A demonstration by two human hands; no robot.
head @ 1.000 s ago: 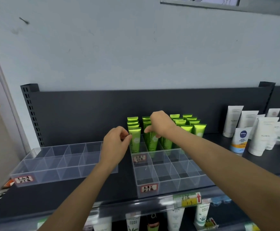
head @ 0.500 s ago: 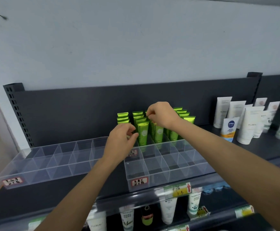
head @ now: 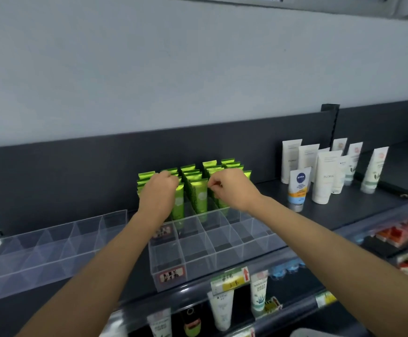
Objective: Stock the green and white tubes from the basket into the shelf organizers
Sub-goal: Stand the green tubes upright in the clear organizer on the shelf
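Several green tubes (head: 199, 195) stand upright in the back rows of a clear divided organizer (head: 222, 259) on the dark shelf. My left hand (head: 160, 190) reaches over the left columns, its fingers curled round the top of a green tube (head: 179, 203) in the front filled row. Just right of it, my right hand (head: 232, 190) has its fingers curled tight, pinching the top of a tube (head: 221, 203) in a middle column. The organizer's front compartments hold nothing. No basket or white task tube is in view.
A second clear organizer (head: 40, 251) with bare compartments sits to the left on the same shelf. White tubes (head: 324, 176) and a small Nivea tube (head: 299, 190) stand at the right. A lower shelf holds more tubes (head: 222, 310) behind price tags.
My left hand has moved up and back onto the left columns of tubes. My right hand has shifted right and slightly forward. The view has drifted to the right.
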